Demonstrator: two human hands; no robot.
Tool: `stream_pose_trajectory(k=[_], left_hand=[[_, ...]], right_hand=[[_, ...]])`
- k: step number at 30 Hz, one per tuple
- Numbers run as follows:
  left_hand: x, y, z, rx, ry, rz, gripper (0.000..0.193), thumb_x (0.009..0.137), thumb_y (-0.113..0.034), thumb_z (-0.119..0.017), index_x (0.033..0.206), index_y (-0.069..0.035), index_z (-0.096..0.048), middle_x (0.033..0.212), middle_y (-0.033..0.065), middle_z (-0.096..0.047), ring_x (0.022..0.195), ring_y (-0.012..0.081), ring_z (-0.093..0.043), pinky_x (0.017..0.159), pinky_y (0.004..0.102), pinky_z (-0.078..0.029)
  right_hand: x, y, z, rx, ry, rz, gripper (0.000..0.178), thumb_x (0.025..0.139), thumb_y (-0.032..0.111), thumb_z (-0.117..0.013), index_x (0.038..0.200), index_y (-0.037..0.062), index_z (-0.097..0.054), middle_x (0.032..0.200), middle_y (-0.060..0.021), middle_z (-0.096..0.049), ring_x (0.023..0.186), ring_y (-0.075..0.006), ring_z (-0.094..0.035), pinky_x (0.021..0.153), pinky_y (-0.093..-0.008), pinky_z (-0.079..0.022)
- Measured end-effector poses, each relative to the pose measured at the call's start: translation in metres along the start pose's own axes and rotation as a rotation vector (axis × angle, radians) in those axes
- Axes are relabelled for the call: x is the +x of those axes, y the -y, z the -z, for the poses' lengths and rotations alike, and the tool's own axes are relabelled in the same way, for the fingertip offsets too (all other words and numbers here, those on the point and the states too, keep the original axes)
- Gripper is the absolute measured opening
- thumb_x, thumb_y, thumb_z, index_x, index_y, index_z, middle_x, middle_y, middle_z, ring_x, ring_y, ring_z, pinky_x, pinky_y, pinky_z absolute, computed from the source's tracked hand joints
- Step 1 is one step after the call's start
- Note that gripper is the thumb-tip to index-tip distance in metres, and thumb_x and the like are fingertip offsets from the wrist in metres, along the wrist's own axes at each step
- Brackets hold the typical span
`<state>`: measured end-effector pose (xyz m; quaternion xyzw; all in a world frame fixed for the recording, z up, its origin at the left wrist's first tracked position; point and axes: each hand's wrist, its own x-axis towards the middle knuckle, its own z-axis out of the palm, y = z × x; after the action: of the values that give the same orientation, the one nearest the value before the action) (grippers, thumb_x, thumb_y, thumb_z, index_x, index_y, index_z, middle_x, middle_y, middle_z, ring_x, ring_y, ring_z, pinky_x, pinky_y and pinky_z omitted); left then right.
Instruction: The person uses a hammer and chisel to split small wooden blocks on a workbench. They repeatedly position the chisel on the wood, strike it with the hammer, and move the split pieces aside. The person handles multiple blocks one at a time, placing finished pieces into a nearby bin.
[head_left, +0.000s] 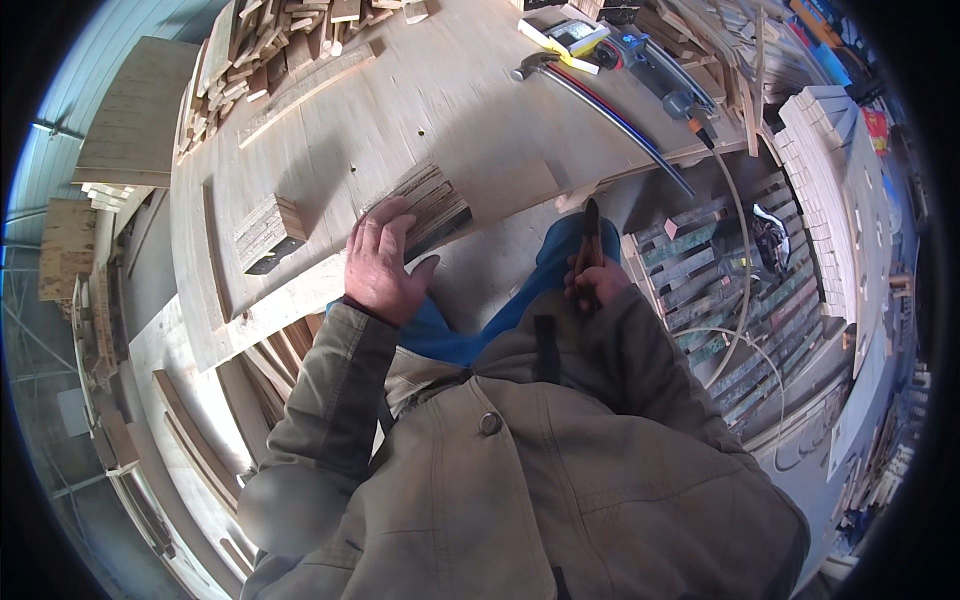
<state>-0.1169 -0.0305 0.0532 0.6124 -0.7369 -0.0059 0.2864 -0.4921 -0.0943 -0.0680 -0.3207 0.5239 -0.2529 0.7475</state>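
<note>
A block of layered wooden strips (432, 198) lies at the near edge of the plywood worktop. My left hand (380, 268) grips its left end, fingers curled over the wood and thumb along the near side. Close to my right thigh, my right hand (602, 284) is closed around a narrow, dark hand tool (590, 235) with reddish-brown sides. Its tip points away from me; shadow hides its exact kind. Left of my left hand sits a second layered wooden block (270, 232), apart from it.
Loose wood offcuts (265, 50) are heaped at the far left of the worktop (330, 130). A claw hammer (537, 66) lies at the far right, near a power tool (683, 106) with a trailing pale hose (746, 250). Right of my leg is a slatted stack (700, 285).
</note>
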Motion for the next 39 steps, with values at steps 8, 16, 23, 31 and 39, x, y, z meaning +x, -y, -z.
stream_pose_trajectory(k=[8, 16, 23, 31, 39], left_hand=[[0.027, 0.009, 0.021, 0.035, 0.081, 0.16, 0.107, 0.071, -0.039, -0.097, 0.158, -0.003, -0.047, 0.158, 0.0205, -0.052, 0.147, 0.041, -0.049, 0.125, 0.0533, -0.039], [0.038, 0.014, 0.018, 0.076, 0.259, 0.198, 0.118, 0.064, -0.035, -0.099, 0.163, -0.005, -0.042, 0.15, 0.0192, -0.055, 0.14, 0.0412, -0.054, 0.12, 0.0521, -0.044], [0.041, 0.015, 0.007, 0.094, 0.271, 0.244, 0.115, 0.066, -0.036, -0.095, 0.163, -0.006, -0.041, 0.146, 0.0209, -0.055, 0.14, 0.0427, -0.053, 0.119, 0.0545, -0.045], [0.04, 0.016, 0.0, 0.062, 0.215, 0.256, 0.107, 0.066, -0.032, -0.093, 0.158, -0.006, -0.045, 0.139, 0.0222, -0.057, 0.133, 0.0441, -0.056, 0.113, 0.0541, -0.051], [0.038, 0.019, -0.004, 0.021, 0.196, 0.233, 0.104, 0.068, -0.03, -0.09, 0.157, -0.002, -0.045, 0.148, 0.0248, -0.056, 0.137, 0.0444, -0.053, 0.121, 0.0491, -0.044]], right_hand=[[-0.005, 0.0, -0.008, -0.091, -0.039, 0.022, 0.049, 0.085, -0.001, -0.057, 0.134, -0.0022, -0.056, 0.098, -0.0151, -0.071, 0.078, -0.0258, -0.072, 0.056, -0.034, -0.053], [-0.05, 0.019, -0.036, -0.387, -0.011, 0.111, 0.056, 0.085, -0.002, -0.056, 0.141, -0.001, -0.057, 0.099, -0.0115, -0.07, 0.086, -0.0221, -0.072, 0.07, -0.0328, -0.057], [-0.051, 0.02, -0.068, -0.835, 0.015, 0.285, 0.057, 0.085, 0.002, -0.063, 0.142, 0.002, -0.063, 0.1, -0.012, -0.071, 0.096, -0.0275, -0.071, 0.091, -0.038, -0.056], [-0.044, 0.029, -0.094, -1.07, 0.011, 0.294, 0.055, 0.086, 0.007, -0.064, 0.14, 0.0041, -0.065, 0.102, -0.0151, -0.073, 0.099, -0.0334, -0.072, 0.091, -0.0408, -0.055], [-0.037, 0.03, -0.107, -1.163, 0.009, 0.304, 0.053, 0.085, 0.01, -0.063, 0.137, 0.0023, -0.065, 0.102, -0.0172, -0.072, 0.1, -0.0366, -0.072, 0.091, -0.0426, -0.055]])
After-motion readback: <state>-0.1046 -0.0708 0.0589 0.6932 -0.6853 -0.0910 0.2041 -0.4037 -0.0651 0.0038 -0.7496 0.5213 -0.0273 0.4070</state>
